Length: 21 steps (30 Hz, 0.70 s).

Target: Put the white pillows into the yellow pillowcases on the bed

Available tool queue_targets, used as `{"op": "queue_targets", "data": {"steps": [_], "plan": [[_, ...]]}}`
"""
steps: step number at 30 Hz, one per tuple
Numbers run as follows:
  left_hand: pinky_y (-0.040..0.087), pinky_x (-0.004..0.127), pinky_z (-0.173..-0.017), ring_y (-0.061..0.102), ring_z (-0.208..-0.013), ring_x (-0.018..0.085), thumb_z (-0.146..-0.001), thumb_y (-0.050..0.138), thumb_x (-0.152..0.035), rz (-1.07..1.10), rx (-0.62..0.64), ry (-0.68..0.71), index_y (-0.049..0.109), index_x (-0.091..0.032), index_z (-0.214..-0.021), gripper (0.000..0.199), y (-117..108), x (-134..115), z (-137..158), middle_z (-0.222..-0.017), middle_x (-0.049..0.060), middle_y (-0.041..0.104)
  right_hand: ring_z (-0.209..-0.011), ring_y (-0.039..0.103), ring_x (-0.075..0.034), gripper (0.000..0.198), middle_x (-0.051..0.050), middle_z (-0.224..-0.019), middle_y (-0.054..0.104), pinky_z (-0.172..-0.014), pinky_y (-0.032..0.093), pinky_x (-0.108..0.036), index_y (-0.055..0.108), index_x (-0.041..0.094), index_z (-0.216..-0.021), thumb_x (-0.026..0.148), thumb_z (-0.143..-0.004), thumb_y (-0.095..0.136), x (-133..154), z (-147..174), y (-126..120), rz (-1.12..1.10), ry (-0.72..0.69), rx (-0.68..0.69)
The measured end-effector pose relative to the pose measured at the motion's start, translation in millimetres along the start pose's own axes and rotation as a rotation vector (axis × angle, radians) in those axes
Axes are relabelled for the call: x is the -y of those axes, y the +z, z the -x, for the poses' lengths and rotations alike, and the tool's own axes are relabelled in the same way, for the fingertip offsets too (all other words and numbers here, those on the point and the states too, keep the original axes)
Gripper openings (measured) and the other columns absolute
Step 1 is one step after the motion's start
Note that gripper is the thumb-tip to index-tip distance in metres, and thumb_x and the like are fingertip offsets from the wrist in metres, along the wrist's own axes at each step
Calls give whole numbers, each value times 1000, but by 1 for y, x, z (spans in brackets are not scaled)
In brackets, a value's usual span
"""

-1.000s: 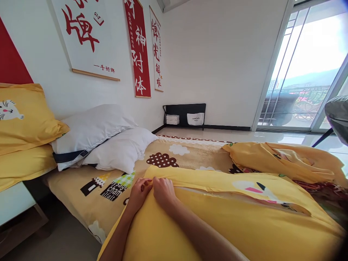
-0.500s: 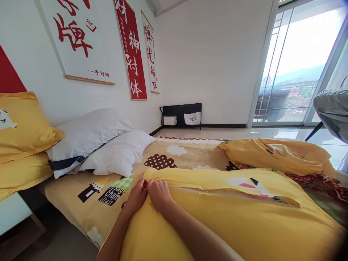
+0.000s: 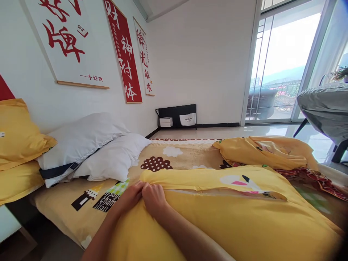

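A plump yellow pillowcase [image 3: 231, 221] with a white, pink and black print lies in front of me on the bed. A long slit, edged with a pale strip that looks like a zipper, runs along its far side. My left hand [image 3: 134, 192] is closed at the left end of this slit, gripping the cloth. Pressed against it, my right hand [image 3: 154, 197] pinches the same edge, knuckles up. The fingertips of both hands are hidden, so any small zipper pull between them cannot be seen.
Two white pillows [image 3: 108, 156] lie at the left, beside stacked yellow pillows [image 3: 21, 145]. A crumpled orange-yellow cloth [image 3: 261, 152] rests at the back right of the patterned bed sheet [image 3: 174, 163]. A white bedside table [image 3: 9, 224] stands at the lower left, a grey-covered piece of furniture [image 3: 323, 108] at the right.
The view has turned slightly to the right, so everything sits a little farther left. Both hands keep their hold at the same spot on the pillowcase.
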<state>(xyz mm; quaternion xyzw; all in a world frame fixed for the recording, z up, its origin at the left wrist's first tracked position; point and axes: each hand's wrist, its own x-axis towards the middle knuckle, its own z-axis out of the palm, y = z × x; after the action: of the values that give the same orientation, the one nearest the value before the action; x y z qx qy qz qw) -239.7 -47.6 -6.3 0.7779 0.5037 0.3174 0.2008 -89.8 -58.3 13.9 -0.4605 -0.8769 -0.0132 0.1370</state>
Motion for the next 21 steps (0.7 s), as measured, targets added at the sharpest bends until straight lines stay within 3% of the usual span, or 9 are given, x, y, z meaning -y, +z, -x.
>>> {"op": "queue_targets", "data": {"steps": [8, 15, 21], "plan": [[44, 30, -79, 52, -83, 19, -87, 46, -49, 142, 21, -49, 53, -21, -82, 29, 3, 9, 2, -83, 1, 57, -83, 66, -20, 25, -12, -90, 67, -66, 47, -29, 60, 10, -104, 7, -81, 52, 0, 1, 0, -6, -15, 6], [42, 30, -77, 48, -78, 17, -88, 41, -55, 193, -164, -81, 45, -21, -78, 35, 11, 6, 3, -78, -1, 49, -82, 67, -21, 24, -12, -90, 67, -63, 47, -29, 61, 11, -98, 4, -85, 42, -3, -2, 1, -24, -16, -13], [42, 28, -71, 45, -75, 16, -86, 42, -59, 265, -232, -121, 45, -21, -77, 39, 15, 5, 1, -75, -2, 46, -80, 68, -23, 19, -13, -84, 69, -62, 46, -29, 58, 13, -97, 10, -83, 47, -6, -1, 2, -56, 35, -54]]}}
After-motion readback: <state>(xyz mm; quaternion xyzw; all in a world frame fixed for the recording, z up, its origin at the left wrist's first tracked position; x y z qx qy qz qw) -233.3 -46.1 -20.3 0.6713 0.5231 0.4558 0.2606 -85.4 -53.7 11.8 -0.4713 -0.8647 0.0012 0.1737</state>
